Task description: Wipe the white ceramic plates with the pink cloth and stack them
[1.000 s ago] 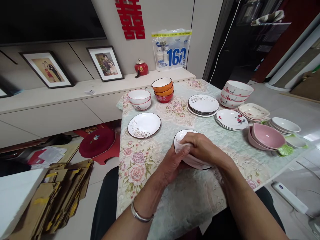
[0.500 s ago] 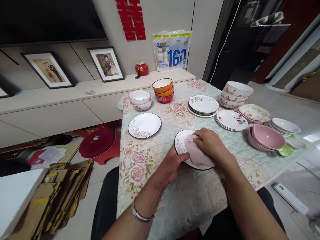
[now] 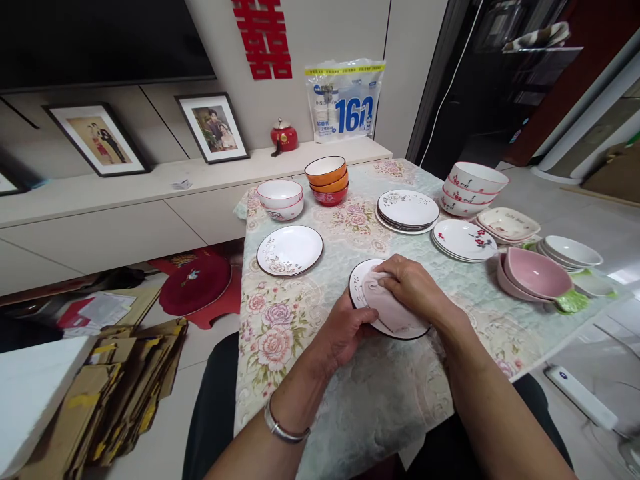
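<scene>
A white plate with a dark rim [image 3: 357, 280] is held tilted above the near part of the table. My left hand [image 3: 350, 325] grips its left edge, thumb on the face and the other fingers hidden beneath. Pressed on the plate's face is a pale pink cloth [image 3: 395, 311], bunched under the fingers of my right hand [image 3: 413, 283]. Left of my hands, a similar dark-rimmed plate [image 3: 290, 250] lies on the flowered tablecloth [image 3: 277, 320]. Beyond my right hand stands a stack of dark-rimmed plates [image 3: 407, 208].
White bowls [image 3: 281, 199] and orange bowls [image 3: 326, 175] stand at the back. To the right are flower-patterned plates [image 3: 464, 240], tall white bowls [image 3: 475, 187], a pink leaf-shaped bowl [image 3: 537, 273] and small white bowls [image 3: 573, 251]. Flattened cardboard [image 3: 125, 380] lies on the floor at left.
My right hand has slid slightly left across the plate with the cloth, which now lies flatter. My left hand keeps its hold on the plate's edge.
</scene>
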Demonstrator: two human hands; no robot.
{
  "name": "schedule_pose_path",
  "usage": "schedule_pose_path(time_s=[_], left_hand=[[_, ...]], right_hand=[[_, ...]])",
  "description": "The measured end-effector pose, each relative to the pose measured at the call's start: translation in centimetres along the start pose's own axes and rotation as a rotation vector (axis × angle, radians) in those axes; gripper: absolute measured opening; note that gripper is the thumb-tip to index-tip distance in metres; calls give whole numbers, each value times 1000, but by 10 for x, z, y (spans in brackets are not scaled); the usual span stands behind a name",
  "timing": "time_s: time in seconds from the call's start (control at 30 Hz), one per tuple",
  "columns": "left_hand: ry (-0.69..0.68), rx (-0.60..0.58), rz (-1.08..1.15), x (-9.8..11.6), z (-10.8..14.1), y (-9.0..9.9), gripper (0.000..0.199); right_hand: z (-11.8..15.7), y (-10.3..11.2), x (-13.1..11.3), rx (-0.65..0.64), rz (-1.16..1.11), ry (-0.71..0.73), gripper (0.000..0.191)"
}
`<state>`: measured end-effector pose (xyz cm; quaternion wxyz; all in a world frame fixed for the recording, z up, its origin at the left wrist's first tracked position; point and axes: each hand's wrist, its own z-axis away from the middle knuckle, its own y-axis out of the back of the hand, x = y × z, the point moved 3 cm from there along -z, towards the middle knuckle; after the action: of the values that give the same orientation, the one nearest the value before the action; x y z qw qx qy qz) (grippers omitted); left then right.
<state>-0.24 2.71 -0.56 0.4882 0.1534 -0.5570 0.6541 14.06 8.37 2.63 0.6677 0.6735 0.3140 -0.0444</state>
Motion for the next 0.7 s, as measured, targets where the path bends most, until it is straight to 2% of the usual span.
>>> schedule_pose_path(time_s=[0.27, 0.5, 0.6, 0.7], left_hand=[[-35, 86, 39, -1, -1, 0, 58], [-143, 202, 93, 5, -2, 4, 72], [-150, 233, 112, 5, -2, 5, 73], [-153, 252, 121, 4, -2, 6, 73]], right_hand=[[6, 12, 6, -73, 254, -165, 29], [8, 18, 14, 141, 431, -349, 31], [8, 17, 20, 167, 503, -411, 32], [8, 16, 23, 171, 548, -413, 33]])
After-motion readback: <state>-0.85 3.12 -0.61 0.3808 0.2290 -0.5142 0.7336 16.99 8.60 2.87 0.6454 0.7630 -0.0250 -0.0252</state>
